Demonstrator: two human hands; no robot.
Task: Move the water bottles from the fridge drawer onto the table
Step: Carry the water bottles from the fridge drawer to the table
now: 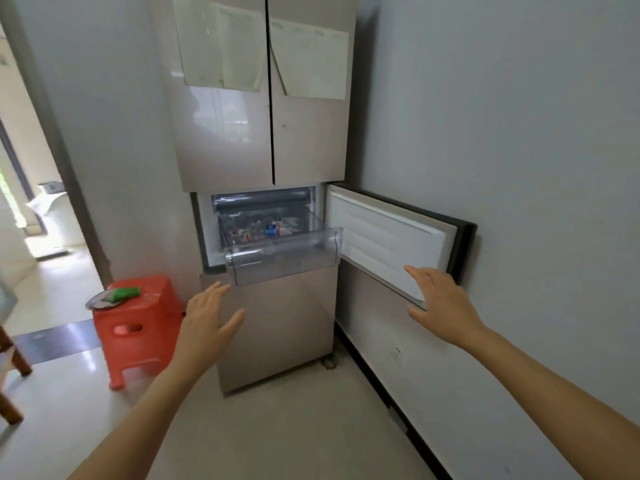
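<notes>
Two bare forearms stretch out from the bottom of the view. The left hand (207, 320) is open, its fingers straight, just below the left corner of the drawer. The right hand (440, 306) is spread just as loosely in front of the lower edge of the open fridge door (391, 244). Neither holds anything.

The clear plastic fridge drawer (284, 258) stands pulled out past the cabinet front. The water bottles (273, 230) lie down inside it, toward the back. One blue label shows, but how many bottles there are I cannot tell through the plastic.

To my eye this is the reach-in step, with no bottle lifted yet. The next move calls for a hand to go over the drawer's raised front lip, down among the bottles, and close round one.

Room is tight on the right, where the door swings out close to the wall (519, 168) and its lower edge juts at hand height. On the left a red stool (138, 327) carrying a plate (100, 301) stands just beside the fridge. The bare floor behind looks the best way to carry things out. No table is in view.
</notes>
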